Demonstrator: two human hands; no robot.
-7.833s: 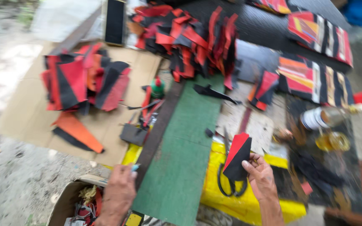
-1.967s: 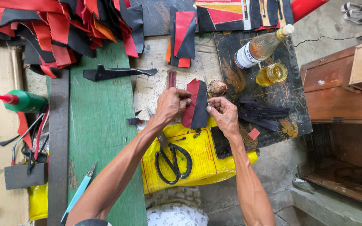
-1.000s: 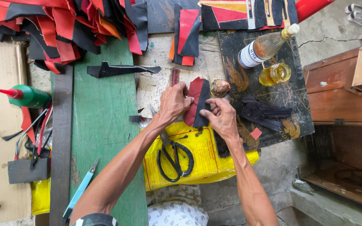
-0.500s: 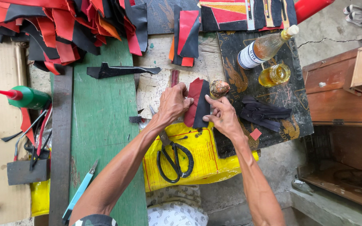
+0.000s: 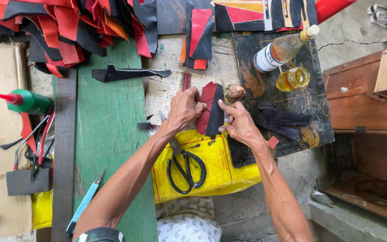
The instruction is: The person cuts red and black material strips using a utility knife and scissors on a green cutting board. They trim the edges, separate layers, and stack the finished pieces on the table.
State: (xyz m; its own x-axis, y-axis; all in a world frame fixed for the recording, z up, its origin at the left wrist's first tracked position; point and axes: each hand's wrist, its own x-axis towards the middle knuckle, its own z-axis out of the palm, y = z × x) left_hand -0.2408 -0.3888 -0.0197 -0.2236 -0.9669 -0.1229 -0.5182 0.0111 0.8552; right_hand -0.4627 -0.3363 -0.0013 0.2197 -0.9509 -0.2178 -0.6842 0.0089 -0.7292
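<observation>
Head view: left hand (image 5: 184, 109) and right hand (image 5: 237, 122) pinch red-black piece (image 5: 211, 109).

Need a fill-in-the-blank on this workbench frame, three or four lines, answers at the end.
1. Both hands, left hand and right hand, press a piece that is red and ____.
2. The black scissors lie on a ____ plastic sheet.
3. The glass bottle lies on its ____ on the dark board.
4. The glue bottle with the red nozzle has a ____ body.

Missing words: black; yellow; side; green
</observation>
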